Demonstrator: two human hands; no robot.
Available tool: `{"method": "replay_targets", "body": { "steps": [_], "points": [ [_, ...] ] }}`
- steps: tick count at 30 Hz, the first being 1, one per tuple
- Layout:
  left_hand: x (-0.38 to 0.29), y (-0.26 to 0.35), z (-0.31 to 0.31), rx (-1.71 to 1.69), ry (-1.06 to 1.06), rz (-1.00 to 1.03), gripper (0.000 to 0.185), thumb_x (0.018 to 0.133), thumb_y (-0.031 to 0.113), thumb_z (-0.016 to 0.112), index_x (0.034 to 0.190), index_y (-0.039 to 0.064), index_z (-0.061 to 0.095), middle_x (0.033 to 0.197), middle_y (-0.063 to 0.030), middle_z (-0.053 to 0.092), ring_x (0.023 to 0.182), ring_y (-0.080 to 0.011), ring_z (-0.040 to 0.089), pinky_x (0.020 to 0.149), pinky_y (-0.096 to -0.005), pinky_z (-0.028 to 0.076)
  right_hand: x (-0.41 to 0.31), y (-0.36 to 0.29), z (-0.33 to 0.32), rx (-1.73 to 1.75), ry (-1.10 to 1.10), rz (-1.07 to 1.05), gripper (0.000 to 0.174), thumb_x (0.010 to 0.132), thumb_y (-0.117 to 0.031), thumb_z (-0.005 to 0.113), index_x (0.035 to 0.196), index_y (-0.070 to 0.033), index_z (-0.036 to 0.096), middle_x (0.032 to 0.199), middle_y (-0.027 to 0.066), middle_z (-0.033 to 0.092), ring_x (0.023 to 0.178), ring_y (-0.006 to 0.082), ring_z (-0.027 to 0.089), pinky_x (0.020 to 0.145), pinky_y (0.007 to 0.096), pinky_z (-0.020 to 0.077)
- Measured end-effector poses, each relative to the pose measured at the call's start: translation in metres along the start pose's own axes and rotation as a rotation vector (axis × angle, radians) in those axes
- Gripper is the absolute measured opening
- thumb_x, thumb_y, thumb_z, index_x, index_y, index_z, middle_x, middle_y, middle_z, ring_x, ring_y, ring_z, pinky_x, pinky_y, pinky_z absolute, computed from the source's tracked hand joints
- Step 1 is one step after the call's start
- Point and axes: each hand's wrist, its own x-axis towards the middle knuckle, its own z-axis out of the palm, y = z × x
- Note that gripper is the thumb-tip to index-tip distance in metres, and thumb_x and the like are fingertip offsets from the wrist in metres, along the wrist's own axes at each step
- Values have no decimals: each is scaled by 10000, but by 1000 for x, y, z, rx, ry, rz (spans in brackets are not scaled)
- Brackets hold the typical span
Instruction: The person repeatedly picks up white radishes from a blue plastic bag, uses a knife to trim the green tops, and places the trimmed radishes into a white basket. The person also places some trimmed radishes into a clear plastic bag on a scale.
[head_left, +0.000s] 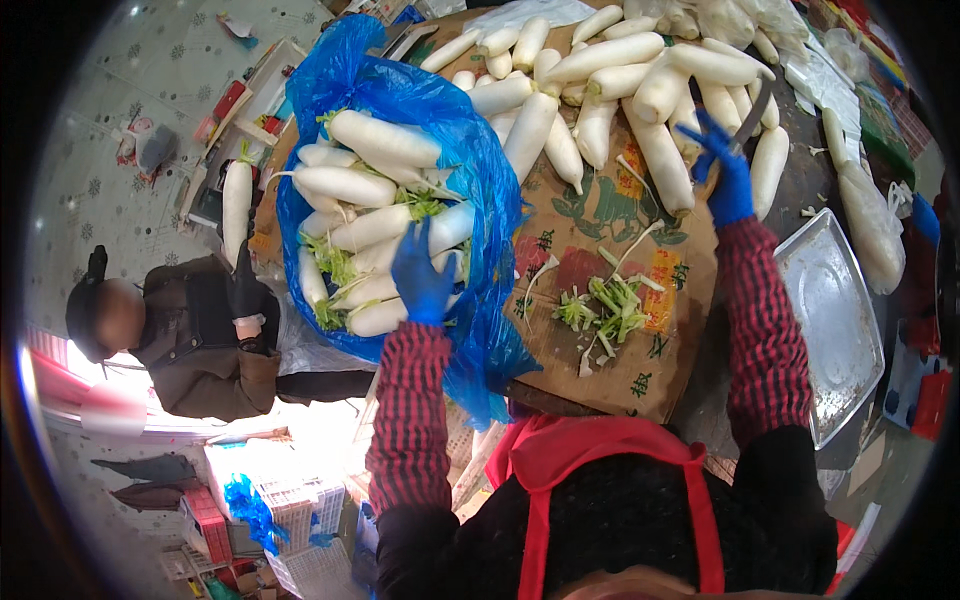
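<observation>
My left hand (424, 276), in a blue glove, rests on white radishes (375, 229) with green stubs inside an open blue plastic bag (487, 247). Whether it grips one of them I cannot tell. My right hand (724, 176), also gloved in blue, holds a knife (752, 112) with its curved blade pointing up and away, and some fingers are spread. Beyond and beside it lies a pile of trimmed white radishes (600, 82). Between my hands, cut green tops and thin root ends (611, 309) lie on a flattened cardboard sheet (675, 367).
A metal tray (832, 322) lies at the right, below a plastic bag (870, 225) with pale contents. At the left a person (210, 337) in dark gloves holds a white radish (237, 202) beside the table. Plastic crates (300, 517) stand at the lower left.
</observation>
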Motion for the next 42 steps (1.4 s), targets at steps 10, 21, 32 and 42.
{"method": "replay_targets", "body": {
  "steps": [10,21,32,42],
  "points": [
    [40,-17,-15,627,-487,-155,755,558,447,836,1198,140,577,1033,-144,620,962,-299,620,812,-442,496,-163,75,32,91,-18,553,412,900,-175,565,1250,41,538,940,147,698,498,115,538,472,220,449],
    [-21,-36,-24,-407,-422,-455,766,657,341,817,1270,-10,521,1135,-184,641,997,-301,633,848,-390,501,-199,45,20,-80,-92,574,336,906,-118,559,1206,32,565,933,139,699,508,96,537,484,204,441],
    [-110,41,-57,-1821,-450,-950,637,820,213,657,1370,-15,428,1234,-155,586,1088,-271,593,927,-376,484,-216,49,54,-135,-253,683,303,882,-86,627,1178,-24,613,890,87,702,521,83,541,462,219,442],
    [-119,110,-71,-2001,-777,-713,910,744,535,679,1381,-43,380,1185,-271,583,919,-327,641,790,-411,526,-195,12,87,-602,-377,40,325,845,-123,687,1157,-46,632,873,77,690,734,158,660,658,297,512]
  ]
}}
